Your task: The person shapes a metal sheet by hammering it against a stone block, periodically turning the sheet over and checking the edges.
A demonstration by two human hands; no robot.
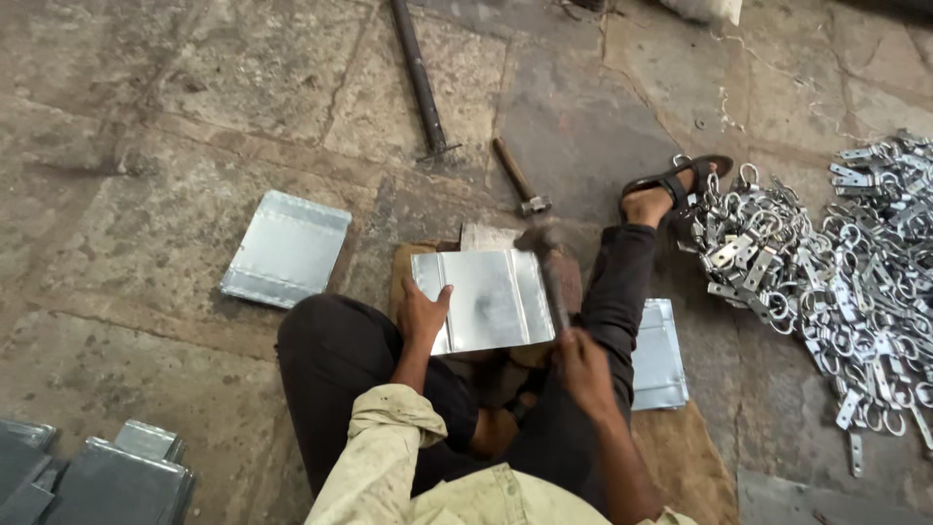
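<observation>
Metal sheet [491, 299] flat, long axis left-right; left hand [423, 316] steadying it.

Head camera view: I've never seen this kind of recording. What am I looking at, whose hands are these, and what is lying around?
The single picture comes from a camera on a person's head, looking down at their own lap as they sit on a stone floor. Their left hand steadies a folded metal sheet; their right hand grips a hammer, blurred by motion. Nearby lie another metal sheet, a second hammer, a long rod and a heap of metal ring clips.
</observation>
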